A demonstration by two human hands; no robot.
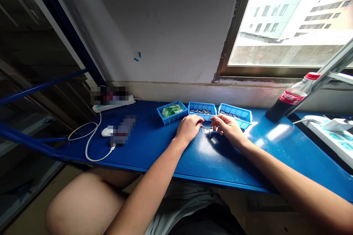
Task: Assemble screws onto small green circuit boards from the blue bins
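Observation:
My left hand (189, 127) is closed, thumb and fingers pinched together just in front of the middle bin. Facing it, my right hand (226, 126) is also in a pinch. Between the fingertips, a thin dark metal piece (206, 129) runs across, with short pin-like ends pointing down; its exact kind is too small to tell. Behind the hands stand three blue plastic bins. The left bin (172, 120) holds green plastic-looking packets (172, 110). Small metal parts (202, 111) lie in the middle bin (202, 105). Long thin metal pieces (230, 115) fill the right bin (244, 114).
On the blue table (154, 143), a cola bottle (289, 99) leans at the right, near a white power strip (331, 132). At left lie a white cable (92, 158), a white rounded object (106, 132) and a blurred item (124, 129). A wall and window bound the back.

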